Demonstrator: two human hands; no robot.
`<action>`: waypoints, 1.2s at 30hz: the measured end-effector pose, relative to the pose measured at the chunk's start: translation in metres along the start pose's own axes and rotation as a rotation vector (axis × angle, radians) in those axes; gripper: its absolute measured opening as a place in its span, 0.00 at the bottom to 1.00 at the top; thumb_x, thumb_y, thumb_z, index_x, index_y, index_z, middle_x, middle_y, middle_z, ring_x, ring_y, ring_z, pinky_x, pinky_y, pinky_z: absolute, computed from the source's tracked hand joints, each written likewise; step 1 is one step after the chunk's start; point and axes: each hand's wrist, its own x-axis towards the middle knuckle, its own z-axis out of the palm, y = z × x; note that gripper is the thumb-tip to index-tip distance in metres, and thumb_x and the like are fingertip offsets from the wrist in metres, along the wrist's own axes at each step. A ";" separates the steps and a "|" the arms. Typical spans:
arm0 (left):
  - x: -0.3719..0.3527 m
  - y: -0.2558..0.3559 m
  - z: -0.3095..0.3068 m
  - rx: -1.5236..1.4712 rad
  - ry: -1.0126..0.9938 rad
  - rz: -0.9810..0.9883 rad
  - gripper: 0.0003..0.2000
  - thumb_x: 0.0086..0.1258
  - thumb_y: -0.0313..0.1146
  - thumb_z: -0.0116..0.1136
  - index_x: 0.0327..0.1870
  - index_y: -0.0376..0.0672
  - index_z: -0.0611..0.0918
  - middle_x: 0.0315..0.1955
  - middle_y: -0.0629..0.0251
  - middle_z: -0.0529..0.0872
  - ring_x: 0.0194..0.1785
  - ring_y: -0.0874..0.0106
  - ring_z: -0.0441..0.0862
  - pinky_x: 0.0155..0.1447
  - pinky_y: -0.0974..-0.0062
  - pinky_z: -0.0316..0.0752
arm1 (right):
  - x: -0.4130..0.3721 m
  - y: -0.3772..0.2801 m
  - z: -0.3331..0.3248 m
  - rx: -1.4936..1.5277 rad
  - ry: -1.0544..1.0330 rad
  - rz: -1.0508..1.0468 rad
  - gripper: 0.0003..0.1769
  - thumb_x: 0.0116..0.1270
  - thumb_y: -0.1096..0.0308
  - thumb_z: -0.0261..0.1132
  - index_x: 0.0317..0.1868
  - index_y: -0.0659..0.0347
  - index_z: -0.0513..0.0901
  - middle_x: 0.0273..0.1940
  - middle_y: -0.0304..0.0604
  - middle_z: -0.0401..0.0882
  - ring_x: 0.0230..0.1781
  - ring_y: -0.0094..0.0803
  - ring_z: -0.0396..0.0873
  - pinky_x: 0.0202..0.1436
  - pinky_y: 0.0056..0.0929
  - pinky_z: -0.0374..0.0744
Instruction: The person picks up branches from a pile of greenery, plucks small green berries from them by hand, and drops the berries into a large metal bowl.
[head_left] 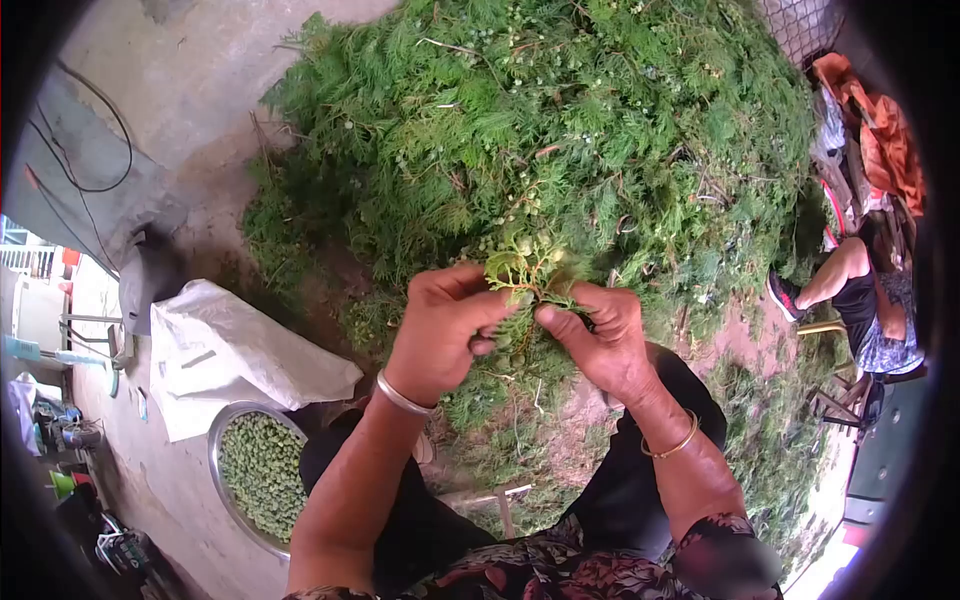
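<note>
Between my hands, above my lap, is a small evergreen sprig [535, 270] with flat scaly leaves and pale green cones. My right hand [605, 338] pinches it from the right, thumb and fingers closed on the stem. From the left, my left hand [445, 325] has its thumb and forefinger closed at the sprig's edge; what exactly lies between the fingertips is partly hidden. Just beyond both hands rises a big heap of cut evergreen branches [560, 130]. To the left of my legs, a round metal basin [214, 452] holds many small green cones [262, 470].
A white woven sack [235, 350] lies behind the basin. Another person's leg [835, 278] and shoe are at the right, near orange cloth [880, 140]. Black cables [100, 185] run along the left. Loose sprigs litter the floor beside my legs.
</note>
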 end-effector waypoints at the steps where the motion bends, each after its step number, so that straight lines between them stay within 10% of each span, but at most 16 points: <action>1: -0.001 -0.001 0.002 0.092 -0.054 0.027 0.11 0.62 0.27 0.63 0.45 0.38 0.82 0.26 0.72 0.80 0.22 0.87 0.66 0.23 0.87 0.60 | 0.001 0.000 0.000 -0.021 0.001 -0.004 0.05 0.60 0.75 0.68 0.36 0.64 0.81 0.24 0.44 0.79 0.22 0.24 0.70 0.29 0.23 0.73; 11: -0.003 -0.004 0.012 0.713 -0.108 0.549 0.06 0.62 0.25 0.62 0.37 0.33 0.82 0.19 0.78 0.76 0.26 0.90 0.66 0.25 0.84 0.59 | -0.002 0.013 0.003 -0.158 0.010 -0.044 0.07 0.57 0.76 0.67 0.27 0.65 0.76 0.18 0.45 0.71 0.18 0.23 0.63 0.21 0.27 0.66; 15: 0.000 -0.009 0.004 0.669 -0.086 0.473 0.05 0.63 0.26 0.62 0.34 0.34 0.83 0.18 0.78 0.75 0.24 0.89 0.65 0.25 0.83 0.60 | -0.001 0.001 0.005 -0.084 -0.010 0.042 0.06 0.58 0.76 0.66 0.27 0.65 0.76 0.16 0.39 0.70 0.19 0.18 0.62 0.21 0.25 0.65; 20: -0.003 -0.003 0.011 -0.115 -0.062 -0.067 0.04 0.64 0.27 0.58 0.31 0.38 0.81 0.20 0.75 0.75 0.20 0.85 0.65 0.23 0.84 0.60 | -0.001 0.001 -0.002 0.162 -0.015 0.205 0.02 0.60 0.76 0.66 0.31 0.65 0.81 0.20 0.28 0.75 0.23 0.13 0.64 0.25 0.20 0.68; 36: -0.008 -0.010 0.014 0.145 -0.052 0.098 0.06 0.62 0.26 0.63 0.34 0.32 0.81 0.18 0.74 0.74 0.20 0.86 0.64 0.22 0.85 0.57 | 0.006 0.001 -0.004 0.440 0.197 0.268 0.02 0.61 0.77 0.67 0.33 0.67 0.83 0.29 0.29 0.81 0.29 0.12 0.71 0.34 0.17 0.73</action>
